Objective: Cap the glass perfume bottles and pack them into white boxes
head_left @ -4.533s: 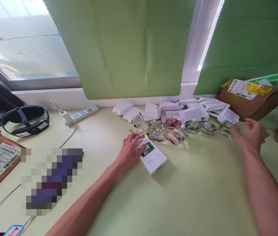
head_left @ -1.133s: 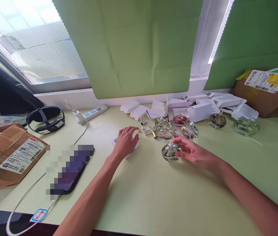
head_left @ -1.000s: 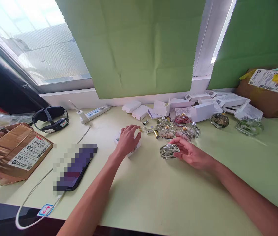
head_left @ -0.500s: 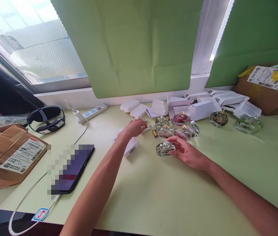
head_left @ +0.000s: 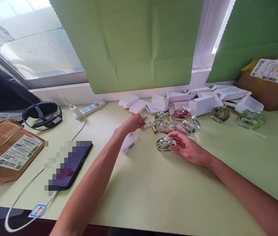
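Note:
A clear glass perfume bottle with dark streaks stands on the table, and my right hand grips its right side between thumb and fingers. Farther back and to the left, my left hand is closed in a pinch. A small shiny piece shows at its fingertips, too small to name. Close to those fingers lie a small pale item and a gold cap. Behind the gripped bottle stand several similar bottles, among them a red one. Under my left wrist is a white carton.
Several white boxes are heaped by the window sill. Two more bottles, one dark-patterned and one green, stand at right. A phone on a cable, a power strip, a headset and a cardboard box occupy the left.
The view has shifted slightly. My left fingers have drawn back a little to the left from the small pale item. My right hand keeps its hold on the bottle.

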{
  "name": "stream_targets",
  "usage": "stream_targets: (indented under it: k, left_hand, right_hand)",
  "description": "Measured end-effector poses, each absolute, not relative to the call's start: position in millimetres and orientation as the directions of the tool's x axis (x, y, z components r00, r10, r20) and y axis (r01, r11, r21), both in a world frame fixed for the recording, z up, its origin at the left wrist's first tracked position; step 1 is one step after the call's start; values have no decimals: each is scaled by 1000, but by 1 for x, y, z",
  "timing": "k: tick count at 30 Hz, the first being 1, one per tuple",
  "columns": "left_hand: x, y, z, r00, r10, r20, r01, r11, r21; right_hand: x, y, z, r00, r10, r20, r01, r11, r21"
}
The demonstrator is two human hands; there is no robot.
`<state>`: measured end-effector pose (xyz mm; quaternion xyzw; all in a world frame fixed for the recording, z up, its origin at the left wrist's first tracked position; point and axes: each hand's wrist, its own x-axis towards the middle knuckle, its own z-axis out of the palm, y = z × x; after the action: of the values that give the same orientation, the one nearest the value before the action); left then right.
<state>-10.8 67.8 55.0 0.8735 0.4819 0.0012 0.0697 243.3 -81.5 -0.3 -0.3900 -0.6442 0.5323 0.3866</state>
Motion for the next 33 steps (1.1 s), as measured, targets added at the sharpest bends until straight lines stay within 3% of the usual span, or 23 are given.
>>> stream_targets:
  k: [19,23,29,33]
  left_hand:
    - [-7,64,65,574,815,79,785,-576,229]
    - [0,50,88,583,805,106,736,-579,351]
    - [20,9,127,793,610,8,502,-659,561]
    - [30,-9,138,888,460,-4,373,-716,590]
  right_hand:
    - [244,-82,0,-394,916,75,100,123,-987]
    - [244,-82,-1,-392,918,60,104,109,-989]
    - [246,-81,-4,-368,927,68,129,123,-984]
    - [245,-81,-4,-394,915,85,92,131,-987]
